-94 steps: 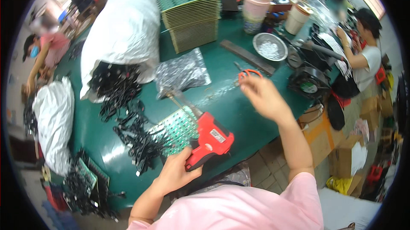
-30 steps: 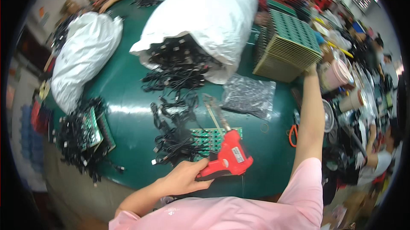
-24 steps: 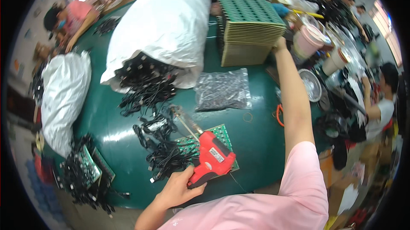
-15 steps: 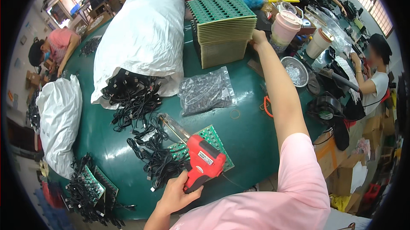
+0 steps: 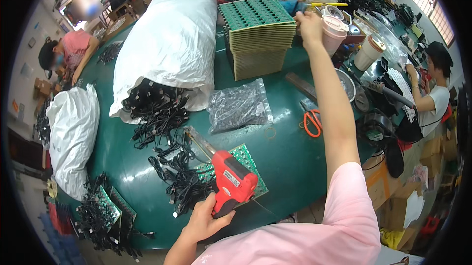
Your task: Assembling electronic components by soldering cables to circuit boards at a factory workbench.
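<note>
My left hand (image 5: 209,219) grips a red and black soldering gun (image 5: 235,180), its metal tip angled toward the black cables. Beneath the gun lies a green circuit board (image 5: 248,159), partly covered by the gun and a bunch of black USB cables (image 5: 189,179). My right arm stretches far forward. At its end my right hand (image 5: 310,28) is raised beside a tall stack of circuit boards (image 5: 258,38), fingers closed together; I cannot make out what they hold.
A big white sack (image 5: 169,43) spills more cables. Beside it lies a clear bag of small dark parts (image 5: 239,105). Orange-handled scissors (image 5: 312,123), a pink-lidded cup (image 5: 333,33) and a small black fan (image 5: 376,128) are on the right. Co-workers sit around the table.
My right hand has risen from the side of the board stack to near its top right corner. The scissors and a flat metal bar now show more fully. My left hand stays on the soldering gun.
</note>
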Tool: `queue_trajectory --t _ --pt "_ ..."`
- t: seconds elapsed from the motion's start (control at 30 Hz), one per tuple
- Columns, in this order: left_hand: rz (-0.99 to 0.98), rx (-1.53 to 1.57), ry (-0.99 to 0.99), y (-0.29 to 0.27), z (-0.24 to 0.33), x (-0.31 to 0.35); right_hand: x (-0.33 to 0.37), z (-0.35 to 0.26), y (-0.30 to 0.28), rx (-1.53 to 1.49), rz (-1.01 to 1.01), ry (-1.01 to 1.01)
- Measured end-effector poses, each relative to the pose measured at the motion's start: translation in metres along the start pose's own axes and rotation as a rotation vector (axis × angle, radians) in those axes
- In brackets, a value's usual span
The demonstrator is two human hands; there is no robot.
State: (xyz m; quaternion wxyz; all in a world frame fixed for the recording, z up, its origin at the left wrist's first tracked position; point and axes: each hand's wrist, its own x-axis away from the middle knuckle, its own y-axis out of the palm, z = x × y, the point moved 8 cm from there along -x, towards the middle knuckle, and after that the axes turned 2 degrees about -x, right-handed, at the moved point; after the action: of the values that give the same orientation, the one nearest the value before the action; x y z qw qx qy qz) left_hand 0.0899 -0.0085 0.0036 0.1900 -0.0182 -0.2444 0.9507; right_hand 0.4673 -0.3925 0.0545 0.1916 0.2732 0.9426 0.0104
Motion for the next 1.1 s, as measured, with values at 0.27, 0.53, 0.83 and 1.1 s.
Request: queue_trajectory --t 0.27,0.53,0.83,1.1 --pt "-0.088 0.528 0.009 -0.004 -0.019 0.01 0.105 -0.168 -0.047 0.195 -0.249 -0.13" --pt "0.001 1.257 0.286 -0.026 -0.014 0.003 0.324 -0.163 -0.088 1.039 -0.741 0.02" --pt "-0.259 1.377 0.405 -0.016 0.007 0.008 0.37 -0.12 -0.092 1.147 -0.866 -0.156" --pt "-0.397 1.527 0.394 -0.02 0.008 0.01 0.368 -0.097 -0.093 1.205 -1.095 0.04"
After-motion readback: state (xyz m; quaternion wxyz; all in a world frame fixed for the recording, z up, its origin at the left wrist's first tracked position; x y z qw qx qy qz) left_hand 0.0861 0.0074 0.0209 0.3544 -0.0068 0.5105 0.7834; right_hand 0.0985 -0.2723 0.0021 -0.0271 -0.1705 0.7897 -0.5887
